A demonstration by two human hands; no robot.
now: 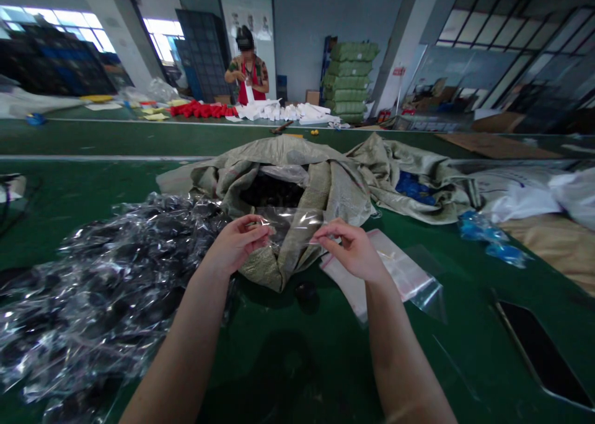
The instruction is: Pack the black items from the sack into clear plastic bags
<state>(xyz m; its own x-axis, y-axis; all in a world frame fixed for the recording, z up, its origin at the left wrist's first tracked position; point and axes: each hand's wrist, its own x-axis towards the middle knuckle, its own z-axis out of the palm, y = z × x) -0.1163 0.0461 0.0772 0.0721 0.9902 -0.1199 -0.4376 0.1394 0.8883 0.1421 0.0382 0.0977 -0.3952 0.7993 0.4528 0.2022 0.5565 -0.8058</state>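
Note:
Between my two hands a clear plastic bag (295, 220) is stretched out over the green table. My left hand (239, 241) pinches its left end, and my right hand (344, 244) pinches the right end. Just beyond stands a woven sack (320, 191), its mouth open on dark round pieces (274, 191). Below the bag a single black round piece (305, 292) lies on the table. A stack of flat clear bags (395, 266) is partly covered by my right hand and forearm. To the left spreads a large heap of black pieces wrapped in clear plastic (139, 263).
A second woven sack (418, 163) with blue pieces lies at the right, near blue wrapped pieces (493, 238). A phone (542, 346) rests at the lower right. Across the tables a person (251, 70) stands behind red pieces (202, 109) and white pieces (288, 111).

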